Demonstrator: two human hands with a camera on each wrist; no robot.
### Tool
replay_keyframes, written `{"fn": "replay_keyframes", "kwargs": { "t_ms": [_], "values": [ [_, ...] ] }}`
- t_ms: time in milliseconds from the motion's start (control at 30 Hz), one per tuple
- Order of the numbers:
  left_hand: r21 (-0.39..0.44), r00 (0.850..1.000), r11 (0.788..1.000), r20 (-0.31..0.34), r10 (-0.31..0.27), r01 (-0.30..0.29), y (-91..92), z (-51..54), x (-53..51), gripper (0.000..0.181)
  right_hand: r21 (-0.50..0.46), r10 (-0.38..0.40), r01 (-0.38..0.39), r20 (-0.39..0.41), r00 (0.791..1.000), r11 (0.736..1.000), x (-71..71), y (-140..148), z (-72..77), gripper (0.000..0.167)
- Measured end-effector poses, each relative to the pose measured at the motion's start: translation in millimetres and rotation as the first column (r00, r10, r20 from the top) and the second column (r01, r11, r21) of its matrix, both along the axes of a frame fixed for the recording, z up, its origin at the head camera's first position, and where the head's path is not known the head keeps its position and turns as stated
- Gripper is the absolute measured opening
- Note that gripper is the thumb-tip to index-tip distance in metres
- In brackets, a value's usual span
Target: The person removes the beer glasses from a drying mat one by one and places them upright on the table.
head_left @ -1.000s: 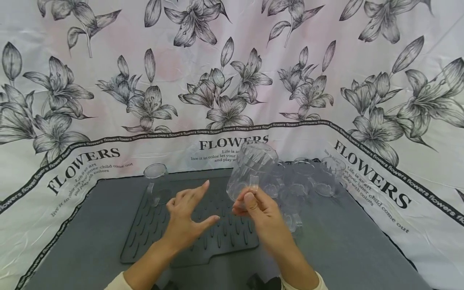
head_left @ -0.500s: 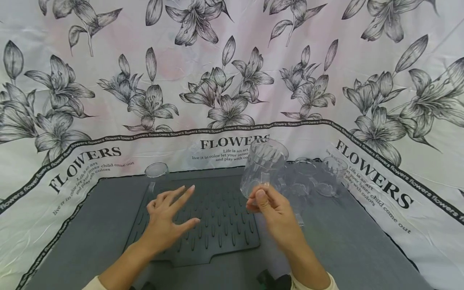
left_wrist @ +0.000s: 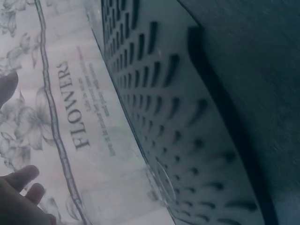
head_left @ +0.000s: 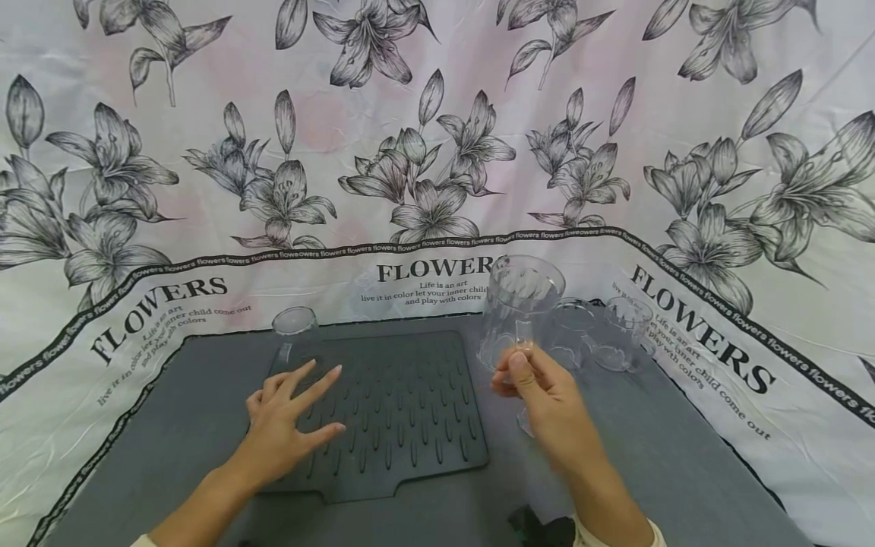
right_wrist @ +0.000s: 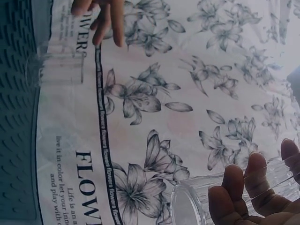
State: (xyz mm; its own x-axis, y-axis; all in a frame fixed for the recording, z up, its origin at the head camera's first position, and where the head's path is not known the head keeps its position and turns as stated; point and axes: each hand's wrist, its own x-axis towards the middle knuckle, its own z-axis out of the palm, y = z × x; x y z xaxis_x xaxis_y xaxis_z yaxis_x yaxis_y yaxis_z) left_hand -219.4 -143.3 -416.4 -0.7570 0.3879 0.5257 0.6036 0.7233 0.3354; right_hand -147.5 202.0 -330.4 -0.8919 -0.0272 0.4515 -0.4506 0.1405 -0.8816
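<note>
A clear mug (head_left: 522, 289) is held up by its handle in my right hand (head_left: 547, 391), tilted slightly and raised above the table. Its base and part of its wall also show in the right wrist view, beside the curled fingers (right_wrist: 255, 173). My left hand (head_left: 280, 429) hovers over the dark ridged mat (head_left: 410, 410), fingers spread, holding nothing. A second clear mug (head_left: 295, 325) stands at the mat's back left corner, its lower part hidden behind the left hand. In the left wrist view only some left fingers (left_wrist: 23, 178) show at the edge.
More clear mugs (head_left: 623, 334) stand on the grey table (head_left: 683, 471) at the back right, partly hidden by the held mug. Part of another clear piece (head_left: 525, 422) shows beside the right hand. A flower-printed cloth (head_left: 424, 167) hangs behind the table.
Both hands have moved apart: the right carries the mug to the right, towards the other mugs, and now holds it more upright. The left hand has drawn back leftward and down over the mat.
</note>
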Motion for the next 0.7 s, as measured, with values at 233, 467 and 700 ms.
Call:
{"fn": "replay_keyframes", "kwargs": {
  "t_ms": [233, 467, 700],
  "values": [
    [-0.031, 0.998, 0.999, 0.056, 0.036, -0.034, -21.8, -9.1, -0.6, 0.075, 0.007, -0.039, 0.039, -0.009, 0.999, 0.999, 4.9, 9, 6.3, 0.030],
    [-0.049, 0.990, 0.997, 0.124, 0.068, -0.063, -45.1, -20.1, -2.2, 0.071, -0.046, -0.041, 0.040, -0.033, 0.999, 0.998, 7.5, 18, 6.8, 0.032],
    [-0.078, 0.970, 0.991, 0.210, 0.120, -0.105, -63.9, -34.3, -1.5, 0.066, -0.079, -0.037, 0.032, -0.057, 0.998, 0.996, 9.1, 27, 4.3, 0.035]
  ]
}}
